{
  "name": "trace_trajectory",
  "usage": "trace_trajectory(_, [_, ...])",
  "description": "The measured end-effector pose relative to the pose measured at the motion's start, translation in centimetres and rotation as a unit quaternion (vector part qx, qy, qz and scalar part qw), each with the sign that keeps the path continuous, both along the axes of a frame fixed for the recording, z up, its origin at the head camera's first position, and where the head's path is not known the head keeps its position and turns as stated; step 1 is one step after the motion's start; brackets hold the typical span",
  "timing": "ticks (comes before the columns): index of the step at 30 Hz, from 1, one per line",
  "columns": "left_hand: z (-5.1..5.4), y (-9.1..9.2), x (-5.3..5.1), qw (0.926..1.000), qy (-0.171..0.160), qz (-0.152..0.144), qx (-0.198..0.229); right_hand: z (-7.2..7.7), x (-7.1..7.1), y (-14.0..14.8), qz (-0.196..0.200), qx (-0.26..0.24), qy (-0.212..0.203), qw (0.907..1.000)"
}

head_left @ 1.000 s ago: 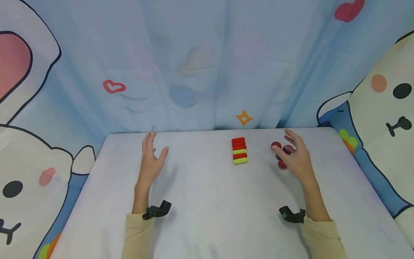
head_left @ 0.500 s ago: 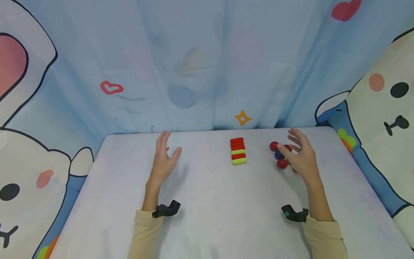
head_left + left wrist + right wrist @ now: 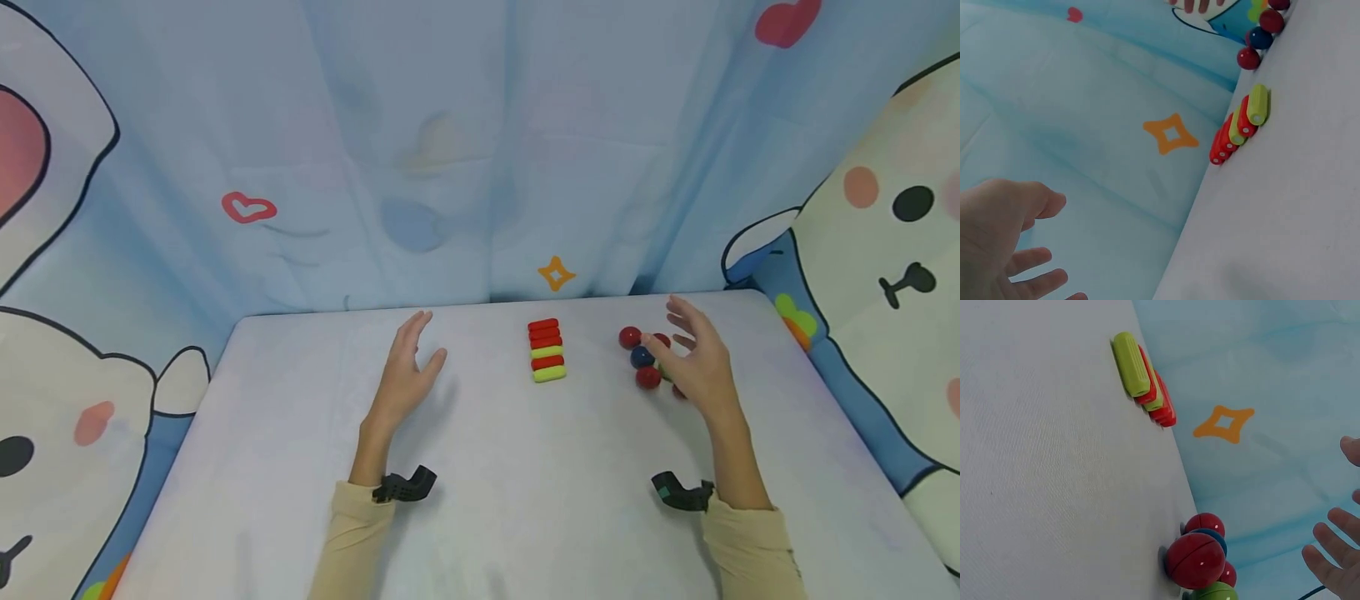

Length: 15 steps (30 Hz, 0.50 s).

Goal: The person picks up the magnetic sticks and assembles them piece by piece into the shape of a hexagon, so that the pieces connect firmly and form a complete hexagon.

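Note:
Both hands hover over the white table with nothing in them. My left hand (image 3: 405,383) has its fingers extended and thumb apart, left of a row of short ridged plastic rods (image 3: 547,352) in red and yellow-green. My right hand (image 3: 701,367) hovers over a cluster of balls, fingers loosely spread, hiding part of it. A red ball (image 3: 629,337), a blue ball (image 3: 642,357) and another red ball (image 3: 648,377) show beside its thumb. The right wrist view also shows a green ball (image 3: 1215,592). In the left wrist view, the yellow-green rod (image 3: 1259,105) is nearest the camera.
The white table (image 3: 510,500) ends at the back against a light blue curtain (image 3: 450,167) printed with cartoon animals, hearts and a star. A black wrist mount (image 3: 405,484) sits on the left wrist, another black mount (image 3: 682,492) on the right.
My left hand has moved right, nearer the rods. My right hand has shifted slightly away from the balls, uncovering more of them. The rods and balls stay put; the head view has drifted a little.

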<state>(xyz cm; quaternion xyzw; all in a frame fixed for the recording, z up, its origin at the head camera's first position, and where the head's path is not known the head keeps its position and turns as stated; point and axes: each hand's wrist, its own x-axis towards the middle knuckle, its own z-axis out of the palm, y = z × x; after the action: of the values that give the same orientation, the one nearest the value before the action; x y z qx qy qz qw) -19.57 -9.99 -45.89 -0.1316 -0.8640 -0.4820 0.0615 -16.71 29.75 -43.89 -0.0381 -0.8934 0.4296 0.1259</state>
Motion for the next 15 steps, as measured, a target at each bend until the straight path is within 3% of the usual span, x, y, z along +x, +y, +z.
trace_trajectory(11, [-1.5,3.4,-0.4,0.9979,-0.019,-0.031,-0.053,-0.3,0.2,1.2,-0.007,0.022,-0.002,0.9997])
trace_trajectory(15, [-1.9,4.6,-0.3,0.9967,-0.011,-0.042,-0.068,-0.4,0.3,1.8,-0.009,0.028,-0.009,0.9995])
